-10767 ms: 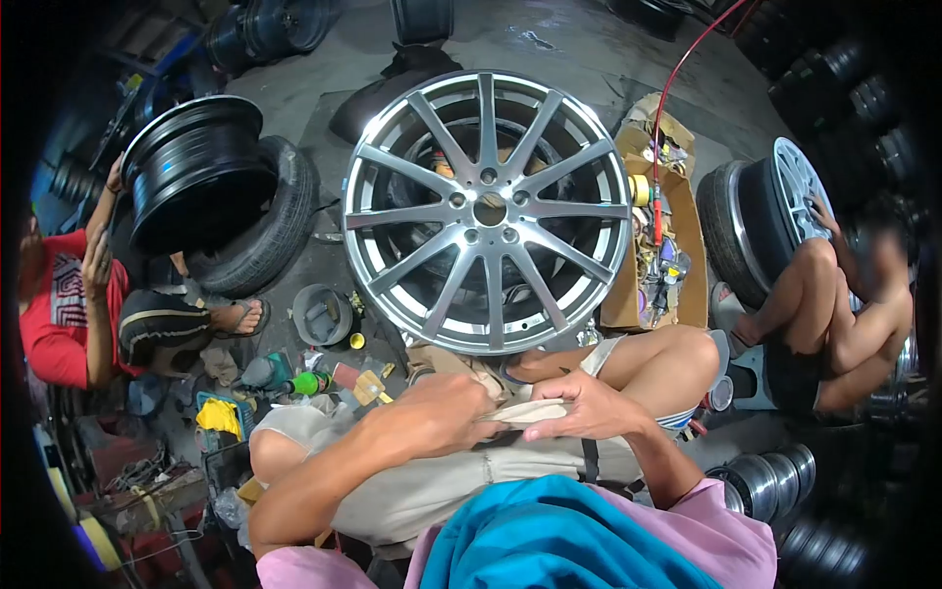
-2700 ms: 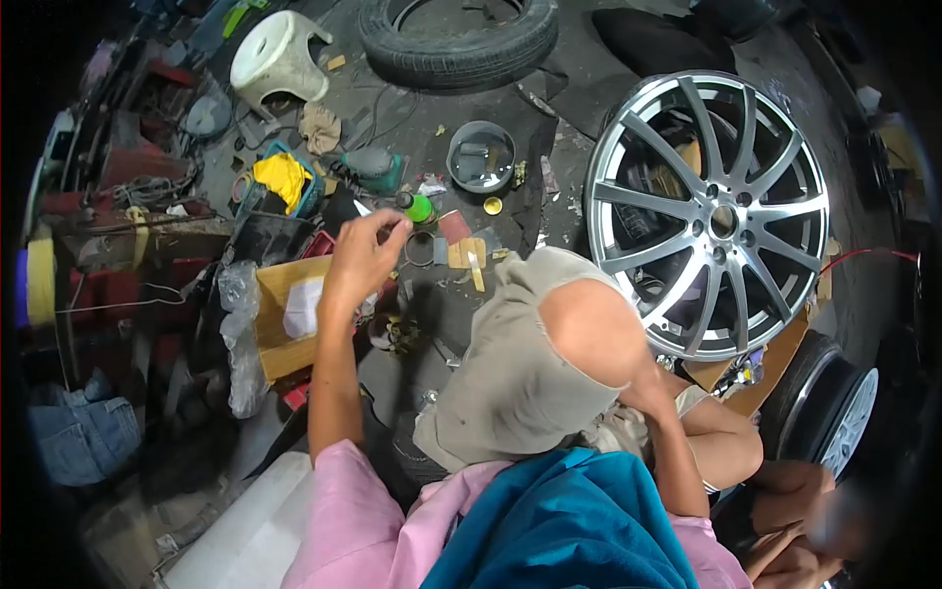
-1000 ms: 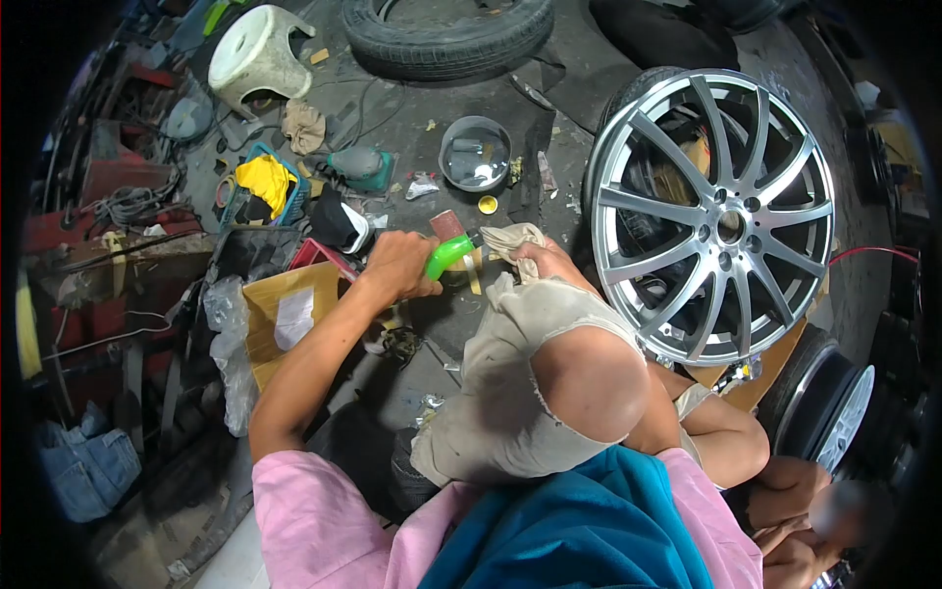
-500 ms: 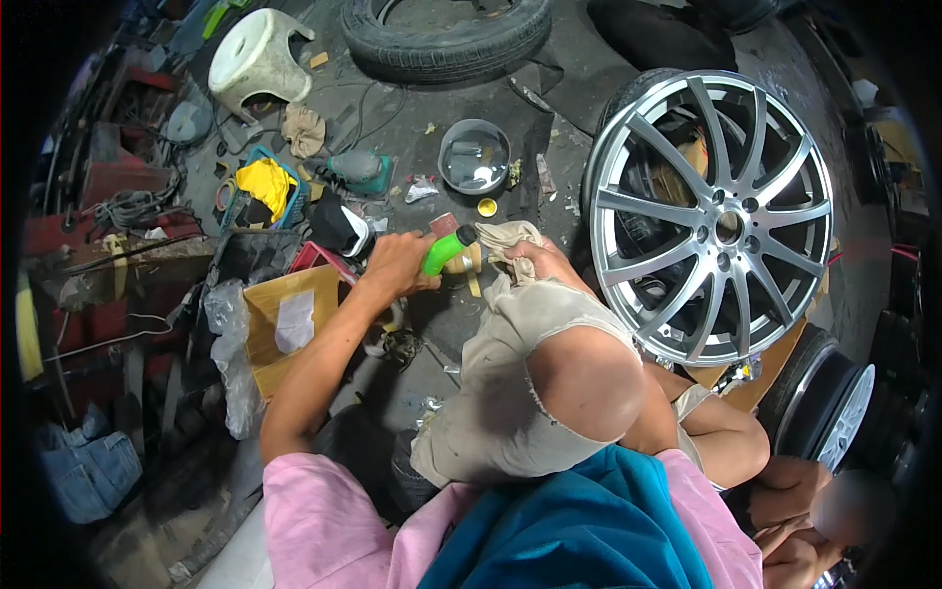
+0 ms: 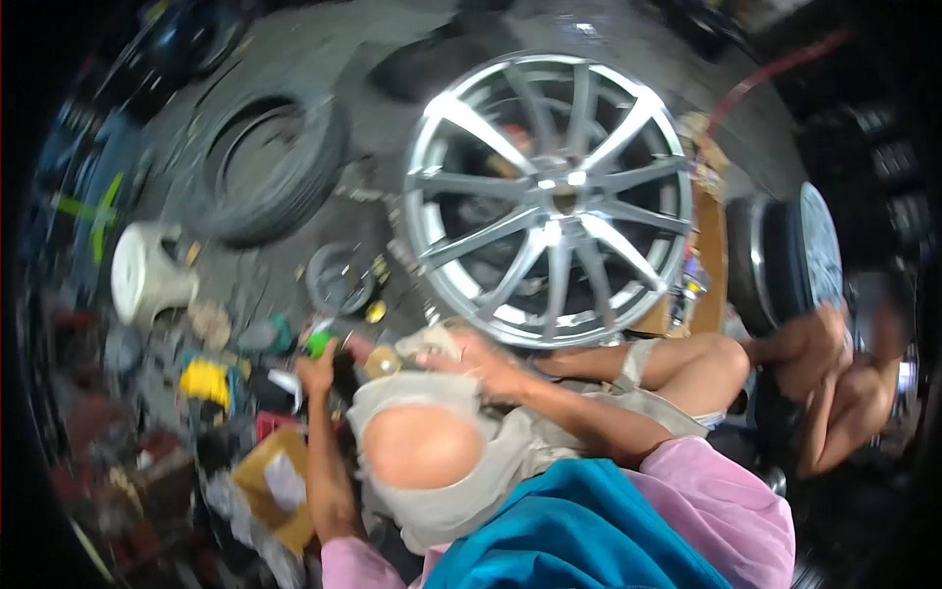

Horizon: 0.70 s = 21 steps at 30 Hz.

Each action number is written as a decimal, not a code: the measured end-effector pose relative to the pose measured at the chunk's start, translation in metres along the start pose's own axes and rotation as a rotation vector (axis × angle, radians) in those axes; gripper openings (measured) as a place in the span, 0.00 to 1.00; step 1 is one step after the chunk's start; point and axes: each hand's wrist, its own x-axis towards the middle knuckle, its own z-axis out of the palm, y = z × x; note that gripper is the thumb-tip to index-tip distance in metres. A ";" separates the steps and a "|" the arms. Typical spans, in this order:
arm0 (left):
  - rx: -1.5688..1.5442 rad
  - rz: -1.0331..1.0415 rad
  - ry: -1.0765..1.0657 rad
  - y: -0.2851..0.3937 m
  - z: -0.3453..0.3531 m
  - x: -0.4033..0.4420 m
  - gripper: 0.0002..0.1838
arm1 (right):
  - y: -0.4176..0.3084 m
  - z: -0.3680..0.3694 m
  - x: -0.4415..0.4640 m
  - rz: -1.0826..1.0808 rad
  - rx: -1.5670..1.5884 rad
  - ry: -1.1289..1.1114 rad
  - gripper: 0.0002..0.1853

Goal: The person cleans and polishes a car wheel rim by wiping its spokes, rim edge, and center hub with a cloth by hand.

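Note:
My left hand point(image 5: 316, 373) is closed around a green bottle point(image 5: 319, 342), left of my bent knee; its dark cap shows only in the earlier picture. Beyond the knee, my right hand point(image 5: 483, 363) is closed on a crumpled beige cloth point(image 5: 430, 344), its fingers blurred by motion. A small round tan piece point(image 5: 383, 361) lies between the two hands, too smeared to name. Just past my right hand stands a large silver alloy wheel rim point(image 5: 476, 185) with many spokes, its face towards me.
A tyre point(image 5: 294, 191) and a white stool point(image 5: 147, 275) are at the far left. Nearer are a clear bowl point(image 5: 339, 280), a yellow cloth point(image 5: 206, 381) and a cardboard box point(image 5: 257, 491). Another wheel point(image 5: 819, 250) stands at right, with another person's arm point(image 5: 814, 422) beside it.
My view has swung to the right, so the wheel rim sits nearer the middle. My left hand still grips the green bottle and my right hand still has the cloth.

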 end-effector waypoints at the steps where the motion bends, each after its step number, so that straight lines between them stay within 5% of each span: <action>1: -0.076 -0.235 -0.090 -0.011 0.000 0.007 0.34 | -0.017 -0.008 -0.018 -0.087 -0.133 0.043 0.21; 5: -0.300 -0.320 -0.156 0.025 -0.006 0.010 0.41 | -0.053 -0.054 -0.080 -0.110 -0.038 0.201 0.22; 7: -0.314 -0.332 -0.176 0.049 -0.011 0.008 0.38 | -0.083 -0.082 -0.113 -0.050 -0.086 0.333 0.21; 10: -0.166 -0.338 -0.322 0.035 -0.019 0.006 0.18 | -0.110 -0.145 -0.145 -0.150 -0.212 0.601 0.19; 13: 0.044 -0.357 -0.454 0.019 -0.051 -0.035 0.14 | -0.148 -0.215 -0.157 -0.434 -0.642 0.810 0.18; 14: 0.092 -0.365 -0.465 0.012 -0.063 -0.055 0.12 | -0.168 -0.236 -0.158 -0.359 -0.711 0.814 0.20; 15: 0.125 -0.364 -0.460 0.010 -0.076 -0.073 0.11 | -0.165 -0.277 -0.145 -0.606 -1.074 0.879 0.20; 18: 0.072 -0.204 -0.283 0.036 -0.118 -0.100 0.07 | -0.194 -0.346 -0.111 -0.583 -1.204 0.849 0.25; 21: -0.108 0.053 0.018 0.139 -0.146 -0.094 0.05 | -0.208 -0.381 -0.075 -0.564 -1.410 0.812 0.23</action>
